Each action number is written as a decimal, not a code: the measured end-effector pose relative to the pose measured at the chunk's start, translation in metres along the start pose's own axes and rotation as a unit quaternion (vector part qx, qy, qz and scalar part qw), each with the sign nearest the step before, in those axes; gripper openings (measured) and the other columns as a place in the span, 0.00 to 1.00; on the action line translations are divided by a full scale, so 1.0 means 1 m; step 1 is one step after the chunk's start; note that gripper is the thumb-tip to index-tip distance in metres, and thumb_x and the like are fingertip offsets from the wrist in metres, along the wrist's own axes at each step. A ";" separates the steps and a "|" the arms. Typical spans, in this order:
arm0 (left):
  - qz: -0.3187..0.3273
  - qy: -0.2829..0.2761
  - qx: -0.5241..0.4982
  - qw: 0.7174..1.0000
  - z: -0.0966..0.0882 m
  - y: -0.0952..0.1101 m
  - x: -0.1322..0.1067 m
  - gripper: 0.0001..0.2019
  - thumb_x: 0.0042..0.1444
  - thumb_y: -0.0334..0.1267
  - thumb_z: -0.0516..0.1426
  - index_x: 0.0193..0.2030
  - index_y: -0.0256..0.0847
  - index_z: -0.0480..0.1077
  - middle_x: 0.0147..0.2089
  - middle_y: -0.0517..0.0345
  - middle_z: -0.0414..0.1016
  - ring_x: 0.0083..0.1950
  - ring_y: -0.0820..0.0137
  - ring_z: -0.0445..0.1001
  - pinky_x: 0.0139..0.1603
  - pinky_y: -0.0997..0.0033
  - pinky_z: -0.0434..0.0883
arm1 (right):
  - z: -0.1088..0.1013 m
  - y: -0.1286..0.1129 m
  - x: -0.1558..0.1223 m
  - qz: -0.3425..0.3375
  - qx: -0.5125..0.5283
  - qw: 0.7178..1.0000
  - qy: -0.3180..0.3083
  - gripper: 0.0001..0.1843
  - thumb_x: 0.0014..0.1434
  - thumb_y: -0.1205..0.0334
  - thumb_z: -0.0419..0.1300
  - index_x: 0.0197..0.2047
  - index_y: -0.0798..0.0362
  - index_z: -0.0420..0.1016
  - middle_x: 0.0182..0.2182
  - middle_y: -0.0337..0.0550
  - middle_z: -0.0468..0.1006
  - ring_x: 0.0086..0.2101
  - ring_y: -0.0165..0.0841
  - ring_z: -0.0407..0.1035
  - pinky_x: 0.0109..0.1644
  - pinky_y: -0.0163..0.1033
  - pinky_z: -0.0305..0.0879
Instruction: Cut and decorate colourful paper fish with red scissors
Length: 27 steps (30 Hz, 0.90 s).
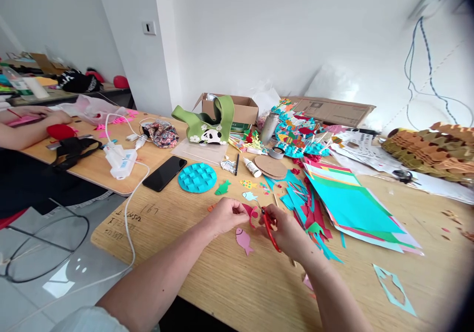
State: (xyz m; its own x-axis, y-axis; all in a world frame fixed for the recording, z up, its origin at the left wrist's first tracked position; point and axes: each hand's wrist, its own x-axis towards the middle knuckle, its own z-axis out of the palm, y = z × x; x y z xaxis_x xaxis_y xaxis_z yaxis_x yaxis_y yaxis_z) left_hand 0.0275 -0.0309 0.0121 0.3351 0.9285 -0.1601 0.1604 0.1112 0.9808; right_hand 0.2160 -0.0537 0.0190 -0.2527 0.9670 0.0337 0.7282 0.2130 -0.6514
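- While cutting was in hand, pink paper [249,210] was clamped between the left hand's [229,216] fingers.
- Red-handled scissors [271,236] were clamped in the right hand [287,232], blades unseen; further cutting was called for.

White walls [259,31], wall switch [148,27], grey tile floor [33,307], light wooden table [437,253].

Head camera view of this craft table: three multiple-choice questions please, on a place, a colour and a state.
1. Where does the black smartphone lie? A) in the cardboard box B) beside the round teal paper disc C) on the floor
2. What colour are the handles of the scissors in the right hand? A) red B) blue C) yellow
3. How does the pink paper fish lie? A) taped up B) crumpled C) flat on the light wood table

1 B: it lies left of the disc. 2 A: red loops show. 3 C: it lies below the hands.
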 end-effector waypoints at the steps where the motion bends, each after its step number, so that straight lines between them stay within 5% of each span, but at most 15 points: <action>1: 0.000 0.003 0.001 1.000 0.000 -0.001 0.001 0.06 0.40 0.36 0.60 0.23 0.35 0.69 0.23 0.61 0.69 0.26 0.75 0.65 0.28 0.74 0.59 | 0.003 0.000 0.000 -0.012 -0.027 1.000 -0.006 0.05 0.51 0.61 0.56 0.31 0.51 0.63 0.26 0.40 0.72 0.26 0.31 0.64 0.30 0.36 0.58; 8: -0.001 -0.006 -0.001 1.000 -0.001 -0.007 0.003 0.07 0.41 0.37 0.60 0.26 0.35 0.71 0.25 0.59 0.72 0.27 0.74 0.66 0.29 0.75 0.60 | 0.019 -0.005 0.003 -0.024 -0.059 0.998 0.002 0.03 0.54 0.62 0.50 0.29 0.51 0.62 0.24 0.41 0.70 0.24 0.31 0.62 0.28 0.35 0.56; 18: -0.027 -0.051 0.073 0.996 -0.006 -0.008 0.001 0.09 0.39 0.40 0.62 0.25 0.35 0.73 0.24 0.59 0.73 0.27 0.73 0.67 0.29 0.74 0.60 | -0.011 0.018 0.006 0.051 0.042 0.983 0.174 0.08 0.48 0.59 0.57 0.33 0.51 0.65 0.27 0.41 0.74 0.27 0.32 0.66 0.30 0.35 0.60; 22: -0.031 -0.098 0.150 0.983 -0.007 -0.012 0.001 0.07 0.40 0.38 0.61 0.25 0.36 0.74 0.24 0.59 0.73 0.27 0.73 0.67 0.28 0.74 0.58 | -0.018 0.023 0.005 0.065 -0.031 0.972 0.222 0.07 0.50 0.57 0.56 0.32 0.50 0.64 0.26 0.41 0.74 0.25 0.32 0.66 0.28 0.35 0.58; 27: -0.045 -0.115 0.243 0.962 -0.010 -0.012 0.001 0.08 0.41 0.40 0.61 0.23 0.36 0.73 0.23 0.61 0.71 0.25 0.75 0.63 0.25 0.75 0.55 | -0.019 0.019 0.005 0.065 -0.154 0.966 0.197 0.03 0.52 0.61 0.54 0.32 0.50 0.64 0.27 0.43 0.75 0.28 0.36 0.68 0.29 0.35 0.56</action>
State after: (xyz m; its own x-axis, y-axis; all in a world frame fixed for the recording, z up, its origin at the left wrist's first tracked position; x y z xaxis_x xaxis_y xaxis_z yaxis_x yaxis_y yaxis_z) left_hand 0.0167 -0.0275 0.0010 0.4864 0.8140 -0.3175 0.5946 -0.0422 0.8029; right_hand 0.2408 -0.0422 0.0210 0.0723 0.9535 0.2925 0.9075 0.0588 -0.4160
